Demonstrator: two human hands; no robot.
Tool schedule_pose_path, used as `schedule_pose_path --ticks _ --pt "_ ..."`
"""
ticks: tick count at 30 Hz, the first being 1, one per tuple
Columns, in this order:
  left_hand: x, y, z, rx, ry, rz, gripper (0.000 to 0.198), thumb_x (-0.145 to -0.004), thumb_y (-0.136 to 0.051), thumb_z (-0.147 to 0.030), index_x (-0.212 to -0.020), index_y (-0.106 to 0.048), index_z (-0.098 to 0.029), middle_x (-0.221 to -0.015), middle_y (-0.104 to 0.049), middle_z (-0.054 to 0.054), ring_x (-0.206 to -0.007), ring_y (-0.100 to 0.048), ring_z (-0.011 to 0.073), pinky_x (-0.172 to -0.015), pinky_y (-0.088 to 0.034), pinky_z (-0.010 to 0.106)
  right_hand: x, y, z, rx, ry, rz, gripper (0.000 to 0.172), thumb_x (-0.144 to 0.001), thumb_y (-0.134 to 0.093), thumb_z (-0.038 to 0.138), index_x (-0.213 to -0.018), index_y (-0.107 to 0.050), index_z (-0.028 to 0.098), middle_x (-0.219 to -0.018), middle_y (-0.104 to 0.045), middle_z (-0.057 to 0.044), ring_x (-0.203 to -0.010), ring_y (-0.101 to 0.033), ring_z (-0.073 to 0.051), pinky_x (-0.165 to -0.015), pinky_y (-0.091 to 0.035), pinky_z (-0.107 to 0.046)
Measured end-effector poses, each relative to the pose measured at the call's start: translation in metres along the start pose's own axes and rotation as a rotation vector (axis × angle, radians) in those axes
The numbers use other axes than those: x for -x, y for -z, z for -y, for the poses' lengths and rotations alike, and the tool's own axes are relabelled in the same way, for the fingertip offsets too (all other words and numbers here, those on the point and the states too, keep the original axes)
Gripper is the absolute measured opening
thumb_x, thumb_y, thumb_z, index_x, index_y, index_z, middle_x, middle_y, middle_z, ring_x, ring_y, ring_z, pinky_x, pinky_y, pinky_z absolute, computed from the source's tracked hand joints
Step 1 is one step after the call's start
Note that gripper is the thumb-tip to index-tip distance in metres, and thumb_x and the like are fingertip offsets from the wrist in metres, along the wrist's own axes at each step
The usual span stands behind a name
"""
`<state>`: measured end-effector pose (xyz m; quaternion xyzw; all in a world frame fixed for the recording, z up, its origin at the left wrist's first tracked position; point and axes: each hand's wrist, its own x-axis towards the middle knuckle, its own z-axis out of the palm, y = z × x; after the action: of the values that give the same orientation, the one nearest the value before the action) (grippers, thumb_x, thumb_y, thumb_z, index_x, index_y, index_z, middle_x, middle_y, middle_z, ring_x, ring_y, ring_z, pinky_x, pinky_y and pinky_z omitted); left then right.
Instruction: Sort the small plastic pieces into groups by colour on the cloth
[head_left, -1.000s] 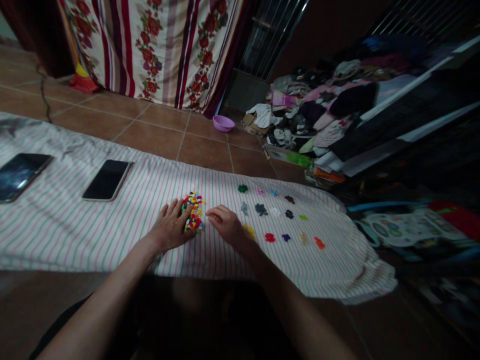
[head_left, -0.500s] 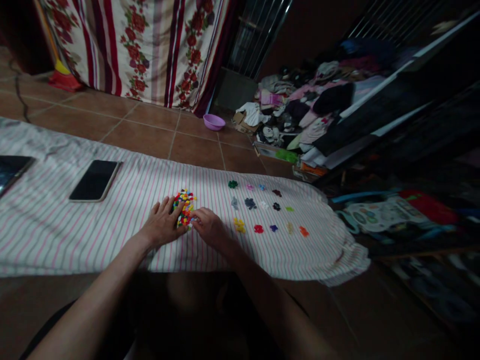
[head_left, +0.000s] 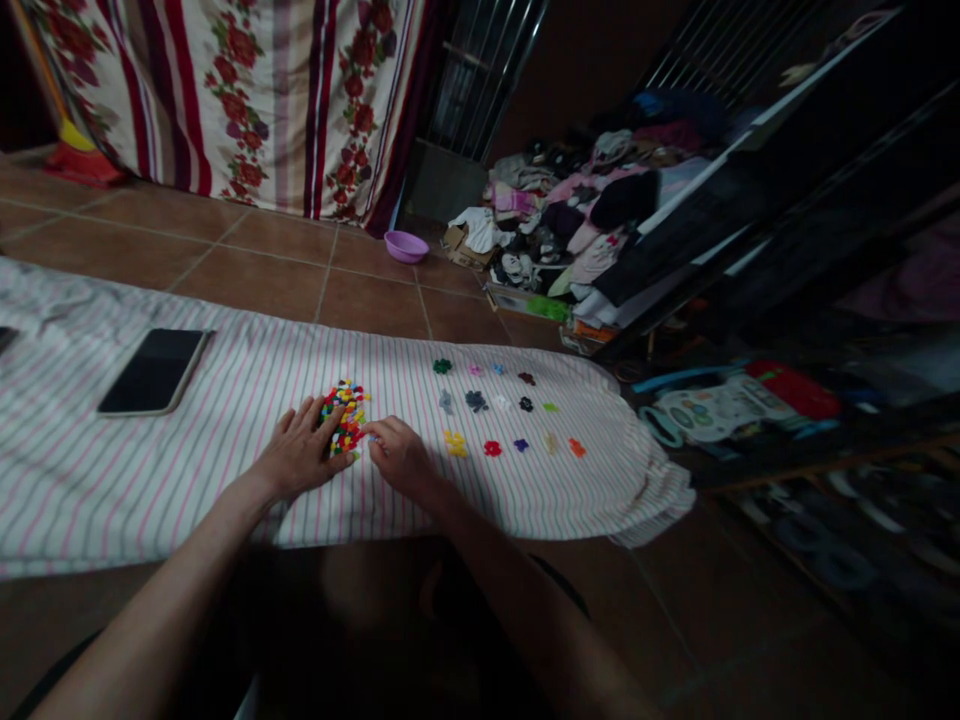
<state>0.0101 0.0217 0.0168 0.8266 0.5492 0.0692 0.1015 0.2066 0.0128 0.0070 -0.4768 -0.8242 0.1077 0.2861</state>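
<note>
A pile of small multicoloured pieces (head_left: pixel 348 412) lies on the striped cloth. My left hand (head_left: pixel 304 450) rests flat against the pile's left side, fingers spread and partly over the pieces. At the right edge of the pile is my right hand (head_left: pixel 401 458), with its thumb and fingers drawn together; whatever is between the fingertips is too small to name. To the right, little single-colour heaps sit in rough rows, among them a yellow heap (head_left: pixel 455 443), a red heap (head_left: pixel 492 448), a dark grey heap (head_left: pixel 476 401) and a dark green heap (head_left: pixel 442 367).
A phone (head_left: pixel 156 371) lies on the cloth (head_left: pixel 225 480) to the left. Beyond the cloth, a purple basin (head_left: pixel 406 247) stands on the tiled floor near heaped clothes (head_left: pixel 570 205). A dark shelf with bags (head_left: pixel 742 400) is at the right.
The view has swung to the right, so everything sits further left in the picture. Both hands stay at the pile, with only slight movement of the right fingers.
</note>
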Motion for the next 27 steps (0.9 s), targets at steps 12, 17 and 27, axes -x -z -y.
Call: schedule_pose_path --ticks 12,17,27 --pt "0.0 -0.007 0.003 -0.016 -0.01 -0.05 0.079 -0.084 -0.039 -0.067 -0.146 -0.032 -0.019 -0.153 -0.029 0.017 -0.142 -0.024 0.0364 -0.11 -0.025 0.053 0.003 0.019 -0.019 -0.081 -0.077 -0.081 0.028 -0.078 -0.046 0.004 -0.089 -0.066 0.02 -0.088 -0.061 -0.004 -0.082 -0.058 -0.016 -0.079 -0.05 -0.029" --pt "-0.002 -0.007 0.003 -0.012 0.004 0.004 0.087 -0.081 -0.035 -0.073 -0.148 -0.028 -0.019 -0.155 -0.026 0.018 -0.142 -0.022 0.0379 -0.11 -0.024 0.055 0.001 0.053 -0.046 -0.097 -0.178 -0.169 0.023 -0.077 -0.05 0.01 -0.086 -0.067 0.021 -0.084 -0.062 -0.002 -0.07 -0.057 -0.013 -0.069 -0.049 -0.026" --pt "0.0 0.0 -0.003 -0.053 0.028 0.077 0.093 -0.078 -0.039 -0.074 -0.149 -0.024 -0.016 -0.156 -0.021 0.019 -0.144 -0.015 0.038 -0.112 -0.02 0.053 -0.009 0.109 -0.106 0.102 -0.467 -0.288 0.024 -0.077 -0.049 0.015 -0.09 -0.069 0.019 -0.094 -0.067 -0.006 -0.086 -0.062 -0.017 -0.082 -0.049 -0.03"
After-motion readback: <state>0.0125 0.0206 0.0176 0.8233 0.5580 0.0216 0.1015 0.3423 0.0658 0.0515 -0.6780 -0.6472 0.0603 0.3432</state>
